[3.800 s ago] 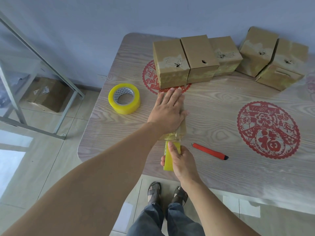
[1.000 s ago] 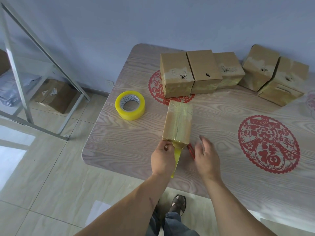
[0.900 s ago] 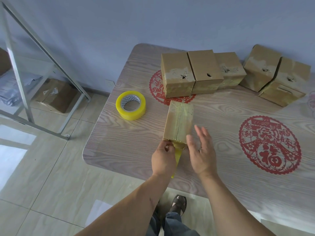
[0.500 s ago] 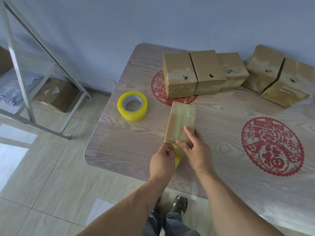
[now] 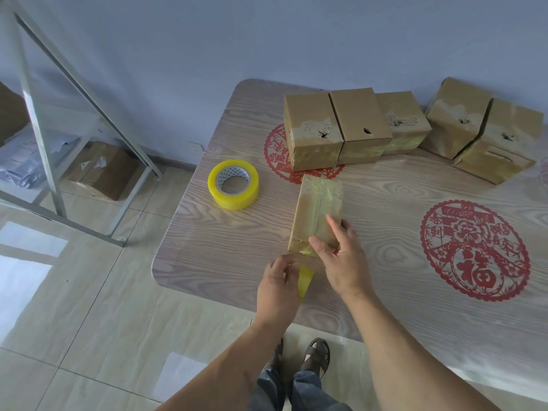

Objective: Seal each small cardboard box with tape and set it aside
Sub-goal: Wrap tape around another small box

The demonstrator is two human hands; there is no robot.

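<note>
A small cardboard box (image 5: 318, 209) lies lengthwise on the table (image 5: 385, 232), with yellowish clear tape along its top. My right hand (image 5: 344, 259) presses on the box's near end, fingers stretched over the top and thumb at the near edge. Just short of that end, my left hand (image 5: 278, 289) pinches a short yellow strip of tape (image 5: 305, 278). The yellow tape roll (image 5: 233, 183) lies flat to the left of the box. Three taped boxes (image 5: 360, 126) stand in a row at the back.
Two more boxes (image 5: 480, 134) lean at the back right. Red paper-cut decals (image 5: 474, 250) mark the tabletop. The table's near-left edge is beside my left hand. A metal rack (image 5: 53, 120) and a carton (image 5: 103, 170) stand on the floor to the left.
My right hand came off the table and onto the box's near end. My left hand drew the yellow tape strip back toward the table edge, away from the box.
</note>
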